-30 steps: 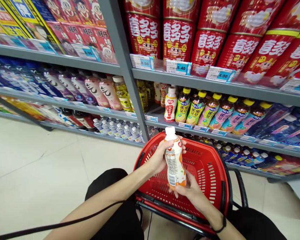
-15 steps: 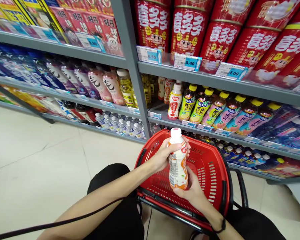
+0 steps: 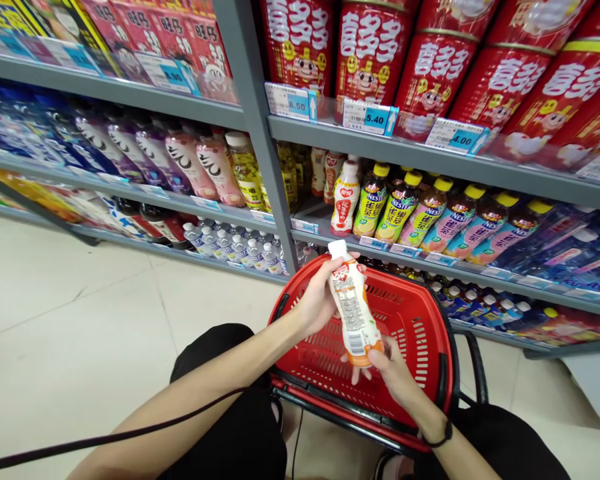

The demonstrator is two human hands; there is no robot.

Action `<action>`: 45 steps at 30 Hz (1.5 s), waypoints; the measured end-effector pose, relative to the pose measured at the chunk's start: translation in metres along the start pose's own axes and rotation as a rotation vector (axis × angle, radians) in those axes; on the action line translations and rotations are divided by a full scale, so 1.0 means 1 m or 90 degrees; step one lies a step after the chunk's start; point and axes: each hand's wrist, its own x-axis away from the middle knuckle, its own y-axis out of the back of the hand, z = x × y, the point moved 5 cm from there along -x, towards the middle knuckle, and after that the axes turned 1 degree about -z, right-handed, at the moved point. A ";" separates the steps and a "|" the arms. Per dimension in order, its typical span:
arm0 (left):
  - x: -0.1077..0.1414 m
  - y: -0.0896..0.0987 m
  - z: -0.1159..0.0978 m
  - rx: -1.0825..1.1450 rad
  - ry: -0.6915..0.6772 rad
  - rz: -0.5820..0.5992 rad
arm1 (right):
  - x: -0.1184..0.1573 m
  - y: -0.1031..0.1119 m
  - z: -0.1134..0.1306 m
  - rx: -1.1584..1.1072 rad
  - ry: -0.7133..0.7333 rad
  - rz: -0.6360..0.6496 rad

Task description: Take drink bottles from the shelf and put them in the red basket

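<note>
1. Head view, change: versus half a second ago, the white-capped bottle [image 3: 355,310] has been turned and leans more, cap away and to the left. The printed text panel and barcode now face up at the wearer; the orange front artwork has mostly rolled out of sight.
2. Head view, meaning: my read is the back label is being looked over. Bottle remains in hand, not set down.
3. Head view, left hand [image 3: 321,301]: fingers wrapped round the upper body below the cap, thumb across the near side. Closed on the bottle.
4. Head view, right hand [image 3: 393,373]: thumb on the orange base, fingers splayed beneath and behind. Looser hold, partly open but in contact; exact grip behind the bottle hidden.
5. Head view, location: bottle is held above the red basket [image 3: 436,313], between the wearer's knees. On the shelf beyond, a similar bottle with a red label [image 3: 345,203] stands beside yellow-capped tea bottles [image 3: 397,210].
</note>
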 end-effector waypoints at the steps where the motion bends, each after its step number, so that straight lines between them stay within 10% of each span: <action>1: 0.000 0.000 -0.002 0.004 -0.007 0.008 | 0.000 -0.001 0.002 -0.012 0.004 0.018; 8: 0.001 -0.003 -0.005 0.003 -0.017 0.072 | 0.006 -0.007 0.000 -0.095 -0.007 0.134; 30: 0.001 -0.002 -0.005 -0.001 -0.020 0.058 | 0.005 -0.007 0.008 -0.090 0.015 0.115; 45: -0.003 0.002 -0.008 -0.064 -0.066 0.065 | 0.012 0.023 0.018 0.259 0.156 -0.238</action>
